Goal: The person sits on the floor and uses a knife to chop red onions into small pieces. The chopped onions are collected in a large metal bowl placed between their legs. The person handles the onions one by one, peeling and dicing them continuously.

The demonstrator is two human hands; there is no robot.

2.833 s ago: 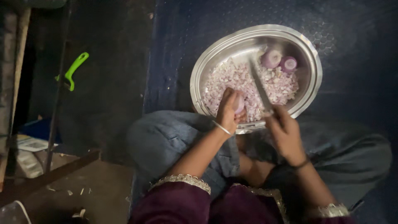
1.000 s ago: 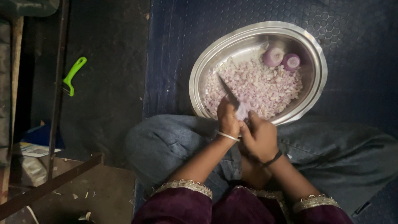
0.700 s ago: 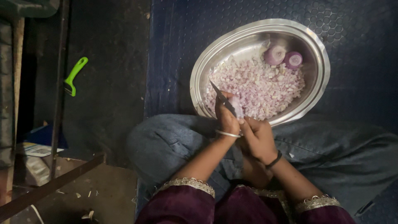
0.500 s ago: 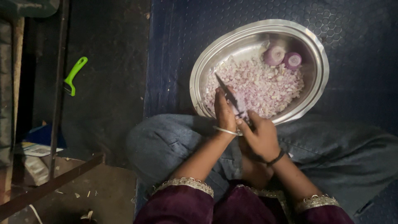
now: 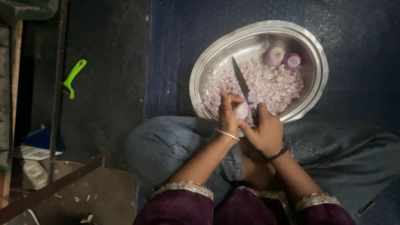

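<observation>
My left hand (image 5: 228, 113) grips a peeled onion piece (image 5: 242, 111) over the near rim of a round steel bowl (image 5: 316, 54). My right hand (image 5: 264, 131) is closed on the handle of a knife (image 5: 240, 79), whose blade points away over the bowl and meets the onion piece. The bowl holds a heap of chopped onion (image 5: 266, 85). Two peeled purple onion halves (image 5: 283, 58) lie at its far side.
The bowl rests on a dark blue studded mat (image 5: 366, 83), against my crossed legs in blue cloth. A green peeler (image 5: 73, 77) lies on the dark floor to the left. Wooden and metal bars (image 5: 54, 104) and papers (image 5: 33, 153) stand at the far left.
The knife blade has swung up and away over the bowl while both hands stayed together on the onion piece. Earlier the hands were apart, the left one resting in the chopped onion.
</observation>
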